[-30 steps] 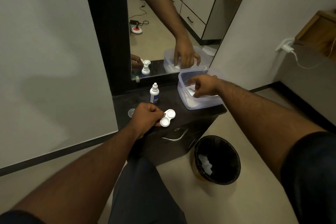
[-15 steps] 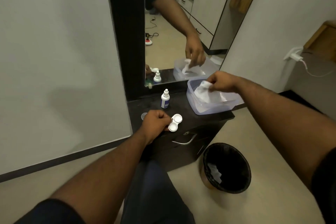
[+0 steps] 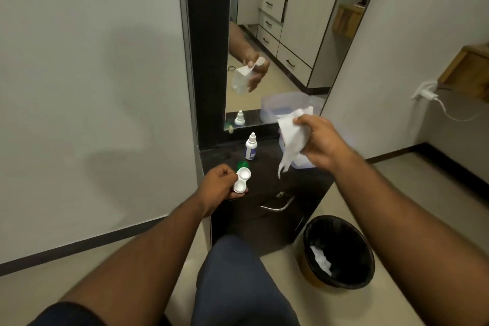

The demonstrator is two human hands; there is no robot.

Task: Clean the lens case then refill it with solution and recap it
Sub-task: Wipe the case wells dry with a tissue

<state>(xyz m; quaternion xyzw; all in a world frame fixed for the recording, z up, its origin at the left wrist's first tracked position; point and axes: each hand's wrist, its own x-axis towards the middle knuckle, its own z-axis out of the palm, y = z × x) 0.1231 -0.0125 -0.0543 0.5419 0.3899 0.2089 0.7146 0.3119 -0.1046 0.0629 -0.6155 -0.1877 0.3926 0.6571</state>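
Note:
My left hand (image 3: 217, 184) grips a white two-well lens case (image 3: 242, 180) with both wells uncapped, held just above the front of the dark cabinet top (image 3: 267, 167). A green cap (image 3: 242, 165) lies on the top right behind the case. The white solution bottle (image 3: 250, 146) with a blue label stands upright near the mirror. My right hand (image 3: 317, 142) pinches a white tissue (image 3: 291, 137), lifted in front of the clear plastic box (image 3: 303, 164); the tissue hangs down crumpled.
A tall mirror (image 3: 277, 42) in a black frame rises behind the cabinet. The cabinet has a drawer with a metal handle (image 3: 277, 206). A black-lined bin (image 3: 338, 251) with a used tissue inside stands on the floor to the right. My knee (image 3: 238, 272) is below.
My right hand has pulled a tissue up out of the plastic box and lifted it clear. My left hand turned the lens case so it points away from me; a green cap came into view.

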